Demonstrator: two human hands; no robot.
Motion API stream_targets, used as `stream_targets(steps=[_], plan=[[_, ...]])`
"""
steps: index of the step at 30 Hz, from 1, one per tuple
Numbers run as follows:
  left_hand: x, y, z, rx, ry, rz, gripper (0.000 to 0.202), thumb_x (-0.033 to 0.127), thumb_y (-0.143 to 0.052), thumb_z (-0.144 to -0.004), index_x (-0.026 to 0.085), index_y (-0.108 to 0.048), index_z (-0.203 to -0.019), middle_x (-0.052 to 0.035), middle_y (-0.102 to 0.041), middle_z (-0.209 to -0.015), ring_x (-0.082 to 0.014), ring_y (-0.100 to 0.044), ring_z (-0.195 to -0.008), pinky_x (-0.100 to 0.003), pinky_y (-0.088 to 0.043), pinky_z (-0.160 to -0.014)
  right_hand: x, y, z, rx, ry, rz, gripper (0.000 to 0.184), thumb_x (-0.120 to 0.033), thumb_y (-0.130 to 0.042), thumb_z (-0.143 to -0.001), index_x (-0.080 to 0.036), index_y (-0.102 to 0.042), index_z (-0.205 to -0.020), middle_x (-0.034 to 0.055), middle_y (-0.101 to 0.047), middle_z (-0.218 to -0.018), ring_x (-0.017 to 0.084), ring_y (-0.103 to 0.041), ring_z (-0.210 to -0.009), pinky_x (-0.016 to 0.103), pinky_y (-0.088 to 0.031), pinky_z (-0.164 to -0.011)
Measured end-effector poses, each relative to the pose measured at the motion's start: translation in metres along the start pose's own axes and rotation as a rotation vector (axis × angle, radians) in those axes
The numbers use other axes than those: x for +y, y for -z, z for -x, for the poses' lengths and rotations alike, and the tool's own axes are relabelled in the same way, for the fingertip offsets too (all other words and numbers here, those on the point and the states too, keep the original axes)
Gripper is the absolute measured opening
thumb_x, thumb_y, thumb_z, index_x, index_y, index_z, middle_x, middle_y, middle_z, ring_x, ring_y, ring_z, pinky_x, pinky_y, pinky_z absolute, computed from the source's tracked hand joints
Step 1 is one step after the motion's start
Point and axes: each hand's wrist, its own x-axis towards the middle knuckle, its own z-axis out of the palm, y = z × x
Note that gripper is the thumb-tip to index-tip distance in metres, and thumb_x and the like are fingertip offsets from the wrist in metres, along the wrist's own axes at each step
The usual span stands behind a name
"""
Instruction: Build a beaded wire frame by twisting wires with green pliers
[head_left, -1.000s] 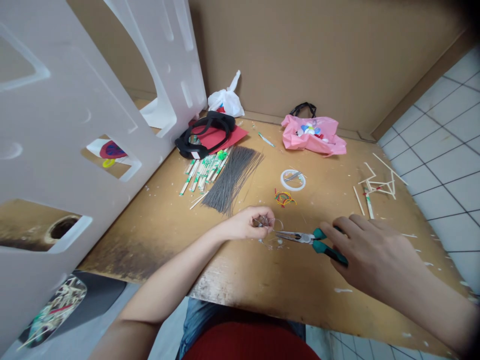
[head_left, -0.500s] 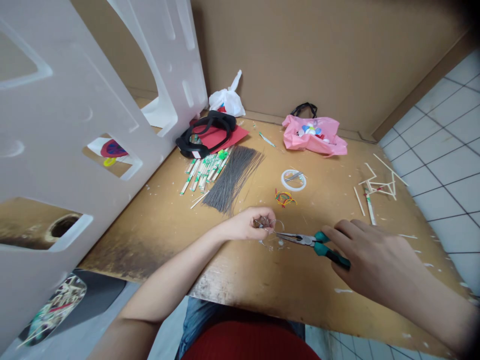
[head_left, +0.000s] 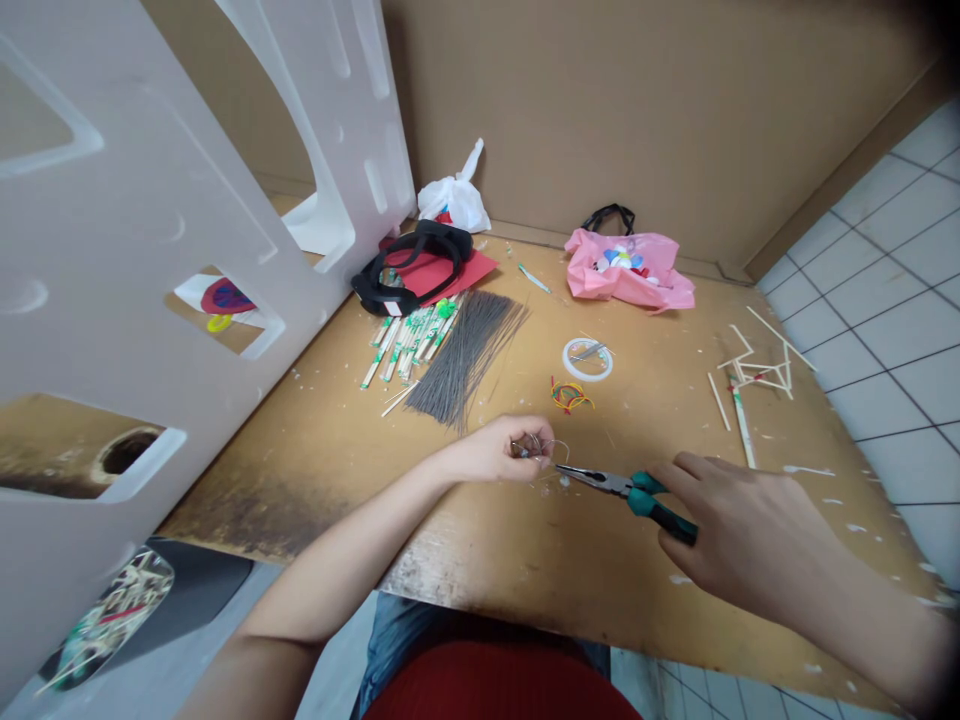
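Thin bent wire (head_left: 564,447) loops out from between the fingers of my left hand (head_left: 510,449), which is closed on it over the front middle of the table. Small clear bits, perhaps beads, show at the wire; their kind is too small to tell. My right hand (head_left: 720,510) is wrapped round the green and black handles of long-nose pliers (head_left: 626,487). The pliers point left, and their tips meet the wire just beside my left fingertips. Whether the jaws grip the wire is too fine to make out.
Behind my hands lie a bundle of grey wires (head_left: 457,365), wrapped chopsticks (head_left: 411,338), a white ring (head_left: 588,360) and coloured ties (head_left: 571,396). Farther back are a black headset (head_left: 442,240) and pink bag (head_left: 637,270). A stick frame (head_left: 765,372) lies right; a white plastic panel (head_left: 225,200) stands left.
The pliers and my right hand have shifted and tilted slightly, with the tips a little farther right. My left hand has barely moved, and the wire loop has turned a little.
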Motion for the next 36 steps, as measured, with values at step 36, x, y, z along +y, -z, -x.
stream_targets(steps=[36], plan=[[-0.021, 0.009, -0.004, 0.063, -0.086, 0.636, 0.031, 0.038, -0.073, -0.062, 0.015, -0.053, -0.069, 0.0056, -0.044, -0.049, -0.0076, -0.039, -0.047, -0.028, -0.039, -0.062, 0.013, -0.009, 0.002, 0.147, -0.155, -0.181, 0.032, -0.026, -0.052, -0.071, -0.023, -0.057, -0.102, 0.0021, -0.064, -0.089, 0.018, -0.063, -0.069, 0.027, -0.038, -0.05]])
